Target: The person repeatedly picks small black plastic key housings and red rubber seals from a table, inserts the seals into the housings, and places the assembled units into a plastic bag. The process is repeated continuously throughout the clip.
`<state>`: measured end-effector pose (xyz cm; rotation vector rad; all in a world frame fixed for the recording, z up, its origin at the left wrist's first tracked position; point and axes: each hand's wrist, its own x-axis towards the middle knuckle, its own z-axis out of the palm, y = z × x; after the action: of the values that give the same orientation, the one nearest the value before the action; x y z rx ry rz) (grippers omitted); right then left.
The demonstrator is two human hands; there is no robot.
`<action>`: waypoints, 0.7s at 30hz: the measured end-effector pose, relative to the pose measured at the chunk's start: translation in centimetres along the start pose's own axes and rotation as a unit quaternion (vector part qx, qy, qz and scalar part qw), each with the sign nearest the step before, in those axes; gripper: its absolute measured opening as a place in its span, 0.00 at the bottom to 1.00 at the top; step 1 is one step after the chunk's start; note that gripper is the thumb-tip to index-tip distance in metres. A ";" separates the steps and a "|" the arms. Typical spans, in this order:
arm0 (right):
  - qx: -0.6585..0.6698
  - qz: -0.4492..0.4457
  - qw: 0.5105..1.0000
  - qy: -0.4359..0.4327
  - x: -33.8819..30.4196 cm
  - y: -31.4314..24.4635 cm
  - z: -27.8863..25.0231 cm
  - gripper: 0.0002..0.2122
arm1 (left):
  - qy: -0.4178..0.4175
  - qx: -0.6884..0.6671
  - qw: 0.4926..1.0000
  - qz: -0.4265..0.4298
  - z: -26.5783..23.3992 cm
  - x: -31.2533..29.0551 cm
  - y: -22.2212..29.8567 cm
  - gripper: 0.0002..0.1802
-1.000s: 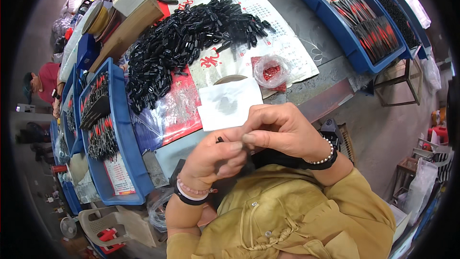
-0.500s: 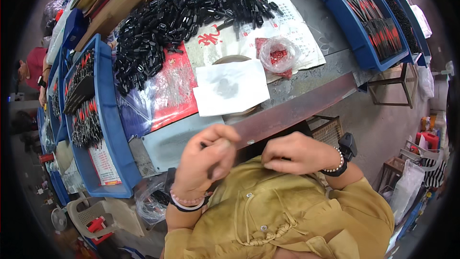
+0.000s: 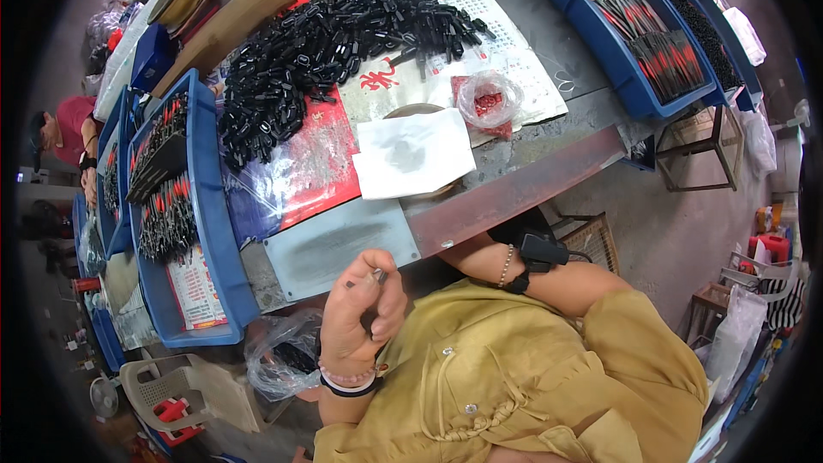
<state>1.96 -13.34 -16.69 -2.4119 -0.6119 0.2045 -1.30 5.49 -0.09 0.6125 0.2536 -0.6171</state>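
Note:
My left hand (image 3: 367, 304) is raised in front of the bench edge. Its thumb and index finger pinch a small dark piece with a shiny grey tip (image 3: 381, 276), too small to name. Just beyond lies a pale blue-grey plate (image 3: 386, 225) with a dark smudge. My right hand (image 3: 473, 255) reaches under the bench edge, fingers hidden. White paper (image 3: 437, 173) with a grey smear covers most of a round dish (image 3: 415, 110). Behind it spreads a big heap of glossy black oblong parts (image 3: 326, 47). A clear plastic bag of small red parts (image 3: 489, 103) lies right of the paper.
Blue bins (image 3: 230, 266) of black parts with red-orange tips stand at left, and another blue bin (image 3: 590, 39) at right. A reddish metal strip (image 3: 531, 182) edges the bench. Below are a beige plastic chair (image 3: 159, 369) and a clear bag (image 3: 266, 360). Someone in red sits far left.
My right hand has gone from in front of my chest to under the bench edge. My left hand has moved slightly down and turned, still pinching the small piece. The view has shifted a little.

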 end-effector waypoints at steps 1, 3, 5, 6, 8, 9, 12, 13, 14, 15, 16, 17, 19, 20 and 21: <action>0.022 0.019 0.999 -0.014 -0.1 -0.4 -1.0 0.11 | 0.007 0.012 1.000 0.004 -0.1 -0.1 -0.1 0.15; 0.044 -0.086 0.995 -0.017 -0.9 -1.4 -4.0 0.09 | 0.015 0.023 1.000 0.016 -0.4 -0.2 -0.4 0.16; 0.186 -0.046 0.974 -0.120 -2.1 -2.8 -7.3 0.08 | 0.040 0.053 0.998 0.019 -0.6 -0.3 -0.7 0.15; 0.305 0.046 0.927 -0.214 -3.1 -3.4 -9.2 0.09 | 0.049 0.083 0.995 0.020 -0.7 -0.3 -0.8 0.15; 0.464 0.154 0.833 -0.258 -4.4 -4.7 -12.1 0.10 | 0.072 0.141 0.987 0.022 -0.5 -0.3 -1.2 0.11; 0.522 0.149 0.815 -0.204 -4.8 -5.2 -13.1 0.11 | 0.074 0.157 0.985 0.013 -0.2 -0.3 -1.4 0.09; 0.599 0.106 0.791 -0.070 -5.1 -6.3 -14.6 0.15 | 0.058 0.225 0.973 -0.010 0.9 0.1 -1.7 0.07; 0.623 0.106 0.774 -0.048 -4.9 -6.5 -14.8 0.16 | 0.052 0.254 0.966 0.000 1.4 0.4 -1.8 0.08; 0.621 0.088 0.778 -0.030 -4.6 -6.5 -14.7 0.16 | 0.048 0.279 0.959 0.013 1.8 0.6 -2.0 0.10; 0.620 0.069 0.782 -0.014 -4.3 -6.6 -14.6 0.17 | 0.049 0.308 0.950 0.027 2.1 0.8 -2.2 0.11; 0.619 0.046 0.784 0.005 -3.9 -6.6 -14.5 0.18 | 0.045 0.325 0.944 0.033 2.3 0.9 -2.2 0.15; 0.606 0.048 0.794 0.005 -3.6 -6.7 -14.3 0.18 | 0.041 0.329 0.942 0.049 2.5 1.1 -2.3 0.16; 0.583 0.037 0.812 0.013 -3.2 -6.8 -14.0 0.20 | 0.045 0.344 0.935 0.080 2.8 1.2 -2.6 0.17; 0.583 0.037 0.811 0.016 -3.1 -7.0 -13.8 0.20 | 0.041 0.364 0.926 0.091 2.8 1.3 -2.5 0.17; 0.571 0.036 0.820 0.010 -2.9 -7.2 -13.6 0.20 | 0.043 0.365 0.923 0.110 2.9 1.3 -2.6 0.16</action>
<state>0.62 -17.17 -1.59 -1.2515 -0.2384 0.4283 -1.69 1.49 0.48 1.3728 0.0218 -0.4547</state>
